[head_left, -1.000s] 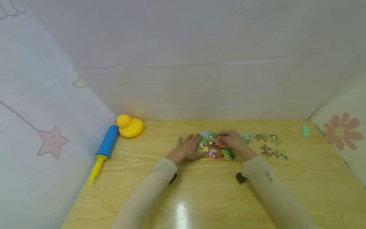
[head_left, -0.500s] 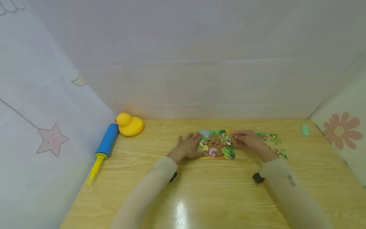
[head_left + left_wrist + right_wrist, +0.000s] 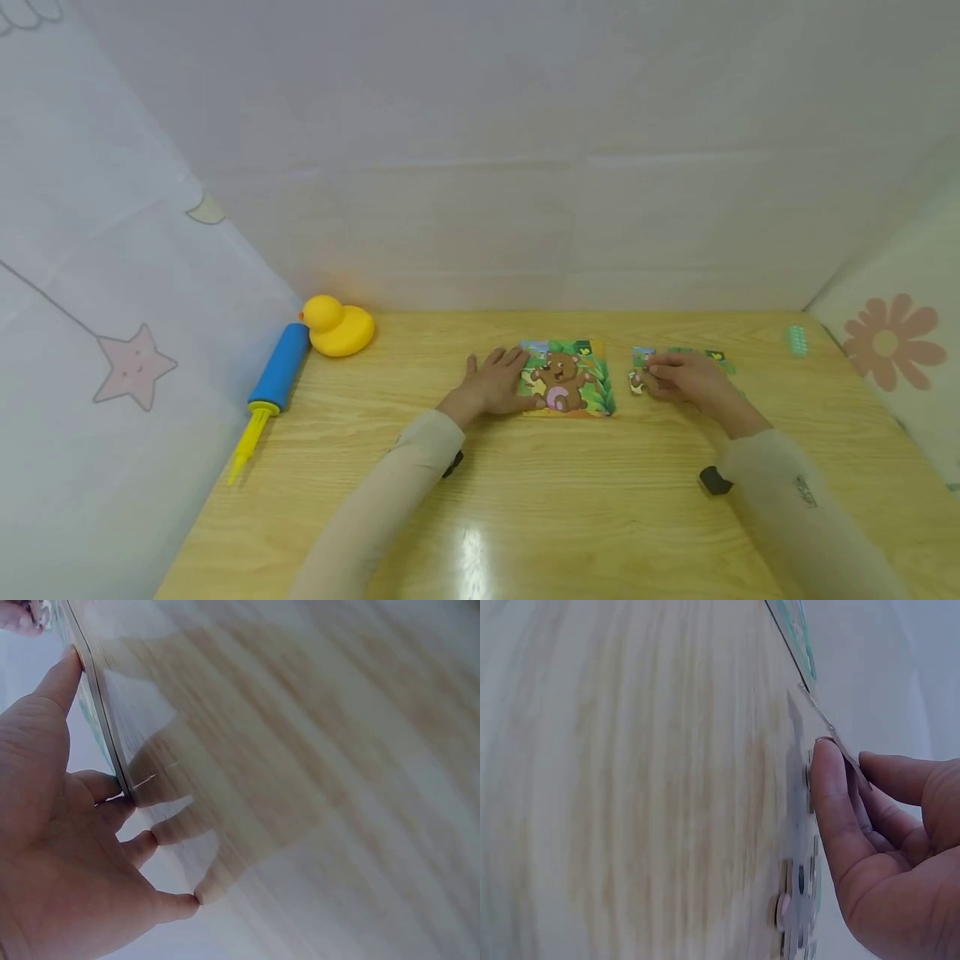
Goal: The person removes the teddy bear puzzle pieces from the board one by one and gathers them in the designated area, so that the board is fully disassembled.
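A flat bear-picture puzzle board (image 3: 566, 382) lies on the table in the head view. My left hand (image 3: 491, 386) rests at its left side with straight, spread fingers; in the left wrist view, fingertips (image 3: 112, 814) touch the board's edge and the tabletop. To the right of the board, my right hand (image 3: 693, 385) pinches a small jigsaw piece (image 3: 636, 382) between thumb and fingers. Seen edge-on in the right wrist view, the thin jigsaw piece (image 3: 832, 727) tilts up from the table. More jigsaw pieces (image 3: 716, 356) lie behind the right hand, partly hidden by it.
At the left, a yellow toy duck (image 3: 341, 327) sits beside a blue and yellow hand pump (image 3: 279, 367). A small light green object (image 3: 797, 341) lies near the table's back right corner. Printed cloth walls (image 3: 480, 242) stand along the back and sides.
My right hand has moved right, away from over the board, carrying the jigsaw piece to beside the loose pieces. The left hand has stayed at the board's left edge.
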Demonstrator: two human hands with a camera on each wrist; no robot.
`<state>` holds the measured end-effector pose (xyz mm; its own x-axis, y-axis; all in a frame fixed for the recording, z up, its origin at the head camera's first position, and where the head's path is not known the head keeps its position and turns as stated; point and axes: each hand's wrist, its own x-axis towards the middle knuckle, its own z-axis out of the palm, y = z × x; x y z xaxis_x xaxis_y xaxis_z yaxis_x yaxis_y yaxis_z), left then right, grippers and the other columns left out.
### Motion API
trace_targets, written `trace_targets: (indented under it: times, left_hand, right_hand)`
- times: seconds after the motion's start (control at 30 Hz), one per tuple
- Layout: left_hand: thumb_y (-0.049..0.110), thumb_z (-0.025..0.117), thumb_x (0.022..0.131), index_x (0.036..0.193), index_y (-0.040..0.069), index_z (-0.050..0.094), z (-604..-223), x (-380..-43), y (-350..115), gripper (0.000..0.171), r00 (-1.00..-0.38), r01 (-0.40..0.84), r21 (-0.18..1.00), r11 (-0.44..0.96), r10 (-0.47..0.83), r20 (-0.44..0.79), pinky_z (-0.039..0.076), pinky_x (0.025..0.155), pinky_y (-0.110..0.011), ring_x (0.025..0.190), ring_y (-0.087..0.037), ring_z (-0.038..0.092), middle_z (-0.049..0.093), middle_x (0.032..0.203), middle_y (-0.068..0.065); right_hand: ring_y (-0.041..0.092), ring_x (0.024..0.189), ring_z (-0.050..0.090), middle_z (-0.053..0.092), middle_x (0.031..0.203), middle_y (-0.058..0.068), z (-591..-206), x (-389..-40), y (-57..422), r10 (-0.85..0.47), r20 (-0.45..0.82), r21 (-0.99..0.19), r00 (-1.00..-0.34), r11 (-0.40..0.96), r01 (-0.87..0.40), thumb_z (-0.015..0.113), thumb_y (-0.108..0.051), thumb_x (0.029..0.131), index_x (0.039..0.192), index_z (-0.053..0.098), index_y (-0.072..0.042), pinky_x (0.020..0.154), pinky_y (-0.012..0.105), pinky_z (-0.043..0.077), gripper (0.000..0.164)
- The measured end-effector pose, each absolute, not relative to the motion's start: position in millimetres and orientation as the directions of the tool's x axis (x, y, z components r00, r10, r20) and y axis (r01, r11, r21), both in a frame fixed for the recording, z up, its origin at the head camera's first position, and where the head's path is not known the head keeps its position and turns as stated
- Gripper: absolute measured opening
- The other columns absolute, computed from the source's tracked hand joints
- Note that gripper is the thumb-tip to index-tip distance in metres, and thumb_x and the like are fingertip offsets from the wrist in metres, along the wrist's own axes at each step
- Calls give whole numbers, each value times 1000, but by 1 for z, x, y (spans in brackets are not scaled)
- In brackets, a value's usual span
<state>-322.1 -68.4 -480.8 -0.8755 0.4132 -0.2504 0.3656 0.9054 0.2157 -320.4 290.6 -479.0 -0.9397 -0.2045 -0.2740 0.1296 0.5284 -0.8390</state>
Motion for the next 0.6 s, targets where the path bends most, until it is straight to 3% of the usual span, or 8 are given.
trace_targets:
  times: [0.2,0.4,0.6]
  left_hand:
    - [74,52,92,165,21,14,-482,-323,-69,98,-877,364,214,906,411,-249,10,120,-73,160,-28,12,10,173,2]
    - [74,51,92,165,21,13,-483,-322,-69,98,-876,364,216,906,412,-251,9,120,-74,160,-28,12,10,173,2]
    - [75,50,92,165,22,12,-482,-323,-68,99,-876,365,213,906,412,-251,8,120,-74,160,-28,11,11,173,2]
  right_hand:
    - [11,94,70,56,137,28,-484,-316,301,-207,-299,-862,-931,476,171,50,-19,108,144,49,9,84,30,62,45]
    - [12,92,71,66,124,21,-480,-312,308,-195,-310,-848,-931,499,177,50,-22,108,144,45,12,82,29,62,50]
    - [12,91,74,70,121,25,-472,-308,316,-171,-297,-821,-939,548,160,52,-26,107,146,42,13,80,29,62,56]
